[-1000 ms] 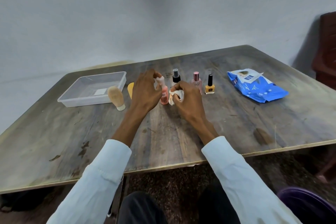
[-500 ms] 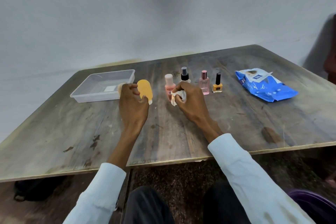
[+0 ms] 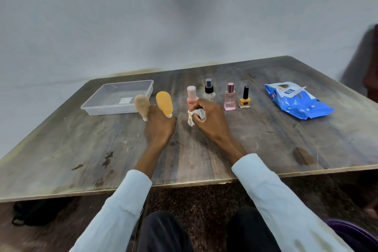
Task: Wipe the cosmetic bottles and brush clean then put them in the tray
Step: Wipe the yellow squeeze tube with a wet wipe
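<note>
1. Bottles number five: an orange tube (image 3: 164, 103) gripped upright in the left hand (image 3: 160, 127), plus four standing in a row on the table (image 3: 266, 139): pink bottle (image 3: 191, 96), clear spray bottle (image 3: 209, 90), pink perfume (image 3: 230, 98), yellow nail polish (image 3: 245, 98).
2. One brush (image 3: 141, 106) stands just beside the one empty tray (image 3: 106, 106).
3. One crumpled wipe (image 3: 196, 116) is clenched in the right hand (image 3: 208, 121).
4. One blue wipes pack (image 3: 296, 102) lies far right.

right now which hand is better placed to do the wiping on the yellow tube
Right. The right hand already grips the crumpled wipe, beside the yellow tube that the left hand holds up.
</note>
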